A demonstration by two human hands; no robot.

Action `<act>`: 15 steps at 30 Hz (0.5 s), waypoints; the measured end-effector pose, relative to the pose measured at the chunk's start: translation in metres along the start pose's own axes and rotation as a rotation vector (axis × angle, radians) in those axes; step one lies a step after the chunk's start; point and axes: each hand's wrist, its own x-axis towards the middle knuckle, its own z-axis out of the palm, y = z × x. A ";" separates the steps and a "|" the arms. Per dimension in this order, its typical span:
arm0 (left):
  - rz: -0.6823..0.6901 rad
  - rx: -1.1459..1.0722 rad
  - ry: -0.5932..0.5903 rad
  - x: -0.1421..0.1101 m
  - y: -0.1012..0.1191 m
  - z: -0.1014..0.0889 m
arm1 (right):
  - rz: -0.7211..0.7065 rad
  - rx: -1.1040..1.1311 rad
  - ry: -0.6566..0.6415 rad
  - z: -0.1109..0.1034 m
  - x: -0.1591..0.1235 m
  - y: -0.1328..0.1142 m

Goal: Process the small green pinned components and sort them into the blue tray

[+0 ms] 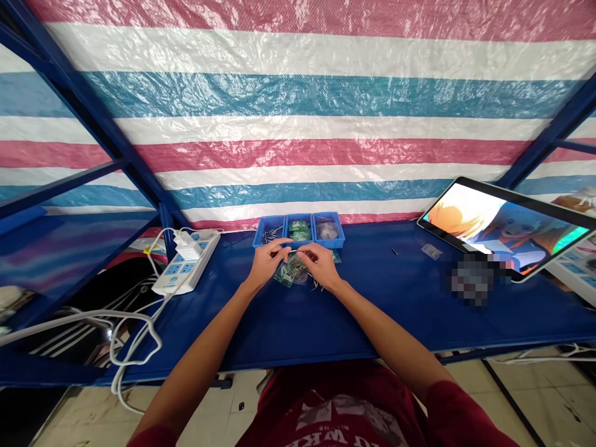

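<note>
My left hand [267,263] and my right hand [321,263] meet just in front of three small blue bins. The fingertips of both are pinched close together over a small, thin, pale piece, too small to name. Below them on the blue table lie small green-printed clear packets [285,275] and a few thin metal pieces [317,285], partly hidden by my right hand. In the left bin [258,238] are dark, slender metal pieces. Green packets [299,231] fill the middle bin, and clear plastic bags [328,230] lie in the right one.
A white power strip [178,271] with a plugged-in charger and loose cables stands on the left. At right, a tablet [505,226] leans, showing a cartoon. Near it are a small clear bag [431,251] and a blurred-out item [471,279]. Striped sheeting [326,96] hangs behind.
</note>
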 end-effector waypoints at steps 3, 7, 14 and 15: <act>-0.030 -0.045 -0.013 0.000 0.002 0.000 | -0.002 0.022 -0.026 0.001 0.000 0.000; -0.049 -0.086 -0.067 -0.001 0.004 0.001 | 0.017 0.033 -0.040 0.001 0.000 -0.001; -0.067 -0.105 -0.056 0.001 0.004 -0.002 | 0.032 0.025 0.041 0.001 0.000 0.001; -0.062 -0.089 -0.058 0.001 0.004 -0.003 | 0.042 0.031 0.069 0.001 0.000 0.002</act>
